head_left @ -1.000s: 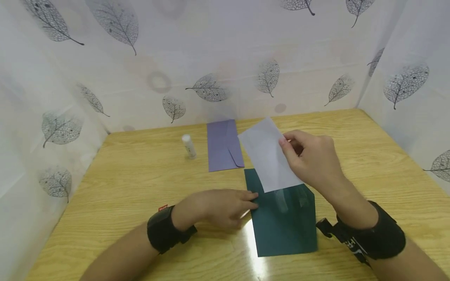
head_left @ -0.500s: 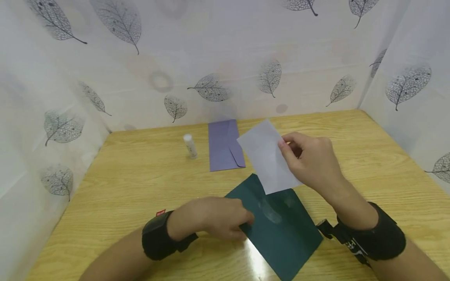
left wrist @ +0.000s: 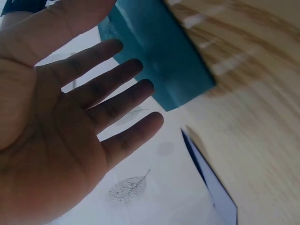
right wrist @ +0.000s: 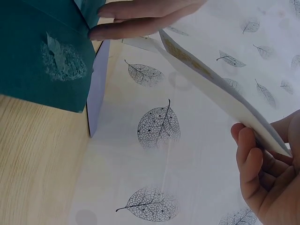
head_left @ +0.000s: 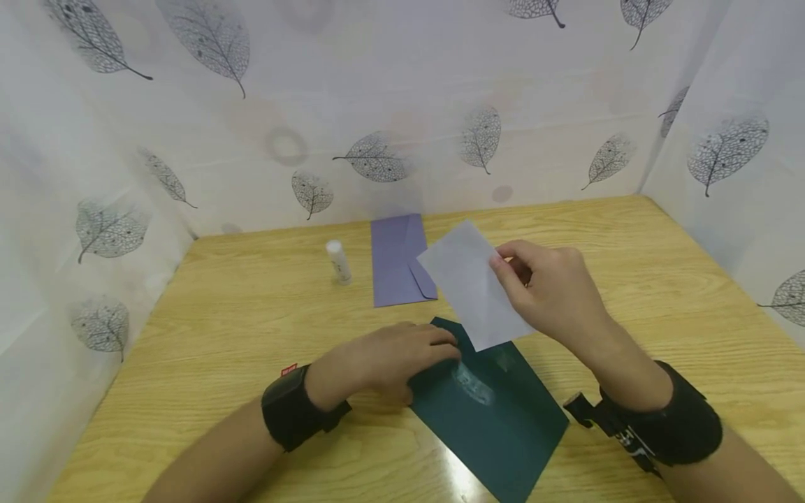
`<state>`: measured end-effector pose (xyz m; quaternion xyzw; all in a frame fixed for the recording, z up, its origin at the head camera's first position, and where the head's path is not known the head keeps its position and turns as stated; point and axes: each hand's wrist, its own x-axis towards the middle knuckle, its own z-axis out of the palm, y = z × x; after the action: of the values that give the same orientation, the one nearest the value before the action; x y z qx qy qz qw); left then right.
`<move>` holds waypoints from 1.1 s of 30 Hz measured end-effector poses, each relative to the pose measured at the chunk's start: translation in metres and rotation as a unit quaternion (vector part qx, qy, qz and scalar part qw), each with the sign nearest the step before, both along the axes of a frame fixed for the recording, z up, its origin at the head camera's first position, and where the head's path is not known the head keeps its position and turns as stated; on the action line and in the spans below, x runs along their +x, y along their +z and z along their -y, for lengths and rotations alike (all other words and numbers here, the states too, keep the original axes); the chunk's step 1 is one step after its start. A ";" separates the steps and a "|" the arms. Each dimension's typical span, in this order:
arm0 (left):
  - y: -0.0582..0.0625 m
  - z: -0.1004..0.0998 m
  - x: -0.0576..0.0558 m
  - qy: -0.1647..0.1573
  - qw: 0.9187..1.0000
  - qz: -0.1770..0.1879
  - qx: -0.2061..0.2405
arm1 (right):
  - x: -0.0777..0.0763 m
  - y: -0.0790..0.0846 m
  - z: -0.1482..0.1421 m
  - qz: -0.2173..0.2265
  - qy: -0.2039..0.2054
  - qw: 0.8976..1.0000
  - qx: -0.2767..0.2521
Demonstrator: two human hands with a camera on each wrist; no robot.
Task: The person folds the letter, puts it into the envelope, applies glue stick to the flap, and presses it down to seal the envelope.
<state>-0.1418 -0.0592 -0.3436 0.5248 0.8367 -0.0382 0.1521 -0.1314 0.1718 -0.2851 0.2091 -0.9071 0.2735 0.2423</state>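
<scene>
A dark green envelope (head_left: 497, 419) lies turned at an angle on the table, with whitish smears (head_left: 473, 383) on its upper face. My left hand (head_left: 402, 360) has its fingertips over the envelope's upper left part. In the left wrist view, those fingers are spread and fairly straight, with the envelope (left wrist: 168, 65) beyond them. My right hand (head_left: 553, 286) pinches a white card (head_left: 474, 286) by its right edge, above the envelope's far end. From the right wrist view, the card (right wrist: 225, 98) looks like two layers, with a gold-brown patch on an inner side.
A lilac envelope (head_left: 396, 262) lies at the back of the table, its flap side up. Left of it stands a white glue stick (head_left: 338, 262). A pale curtain (head_left: 402, 91) with leaf prints hangs behind the wooden table (head_left: 239, 314) and along its sides.
The dark green envelope has turned anticlockwise under my left hand. The left fingers, bent at its edge half a second ago, now reach over it. The white card has shifted slightly left and down.
</scene>
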 end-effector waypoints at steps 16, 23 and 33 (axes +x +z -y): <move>-0.006 0.000 -0.004 0.022 0.997 -0.049 -0.054 | 0.000 -0.001 0.002 0.047 0.002 0.998 0.040; -0.007 0.002 -0.005 0.025 0.998 -0.058 -0.009 | -0.001 -0.002 0.001 0.063 0.001 0.996 0.061; -0.009 0.000 -0.005 0.025 0.991 -0.132 0.028 | -0.003 -0.001 0.000 0.097 0.002 0.992 0.083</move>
<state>-0.1470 -0.0596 -0.3523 0.4984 0.8629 -0.0793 0.0266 -0.1341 0.1722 -0.2864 0.2033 -0.9454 0.2166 0.1341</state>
